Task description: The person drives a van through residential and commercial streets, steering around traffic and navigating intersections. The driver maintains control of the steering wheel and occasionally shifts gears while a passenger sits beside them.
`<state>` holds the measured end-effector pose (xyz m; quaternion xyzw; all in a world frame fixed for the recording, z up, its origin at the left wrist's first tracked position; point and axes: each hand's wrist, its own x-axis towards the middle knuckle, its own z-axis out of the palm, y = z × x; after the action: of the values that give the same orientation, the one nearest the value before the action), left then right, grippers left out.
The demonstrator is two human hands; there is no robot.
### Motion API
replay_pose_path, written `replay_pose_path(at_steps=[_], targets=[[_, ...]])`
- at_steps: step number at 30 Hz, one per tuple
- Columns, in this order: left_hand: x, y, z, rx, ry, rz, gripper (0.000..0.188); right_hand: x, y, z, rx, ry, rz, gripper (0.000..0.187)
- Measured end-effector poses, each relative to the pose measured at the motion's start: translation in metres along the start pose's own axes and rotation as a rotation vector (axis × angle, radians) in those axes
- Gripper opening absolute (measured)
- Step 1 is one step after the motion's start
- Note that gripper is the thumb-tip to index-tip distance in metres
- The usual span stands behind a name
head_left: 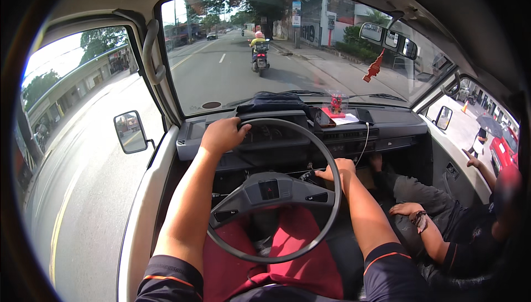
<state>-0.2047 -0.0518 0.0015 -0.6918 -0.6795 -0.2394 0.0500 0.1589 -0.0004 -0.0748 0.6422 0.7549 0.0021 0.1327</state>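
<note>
The dark grey steering wheel point(269, 259) stands before me, above my maroon-clad legs. My left hand point(223, 135) is closed over its upper left rim, with the thumb lying toward the instrument panel. At the right side of the rim, my right hand point(339, 170) is bent around the wheel, its thumb reaching inside the ring. A black lever point(307, 176) on the steering column sits just beside that thumb. The undersides of both hands are hidden.
Ahead on the road, a rider on a motorcycle point(260, 60) travels. A passenger's hand point(406, 209) rests on their leg at right. The dashboard carries a phone point(324, 117) and a red figurine point(336, 104) in a clear box. A side mirror point(130, 131) stands outside at left.
</note>
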Motion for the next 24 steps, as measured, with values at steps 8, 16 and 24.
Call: replay_pose_path(at_steps=[8, 16, 24], targets=[[0.013, 0.006, 0.006, 0.033, 0.047, 0.129, 0.050, -0.008, -0.007, -0.008, 0.014, -0.009, 0.017, 0.078], [0.029, 0.014, 0.012, 0.096, 0.050, 0.284, 0.048, 0.000, -0.007, 0.001, -0.048, 0.029, 0.034, 0.075], [0.025, 0.016, 0.006, 0.033, -0.025, 0.116, 0.062, -0.001, -0.005, 0.001, -0.022, 0.033, 0.014, 0.074]])
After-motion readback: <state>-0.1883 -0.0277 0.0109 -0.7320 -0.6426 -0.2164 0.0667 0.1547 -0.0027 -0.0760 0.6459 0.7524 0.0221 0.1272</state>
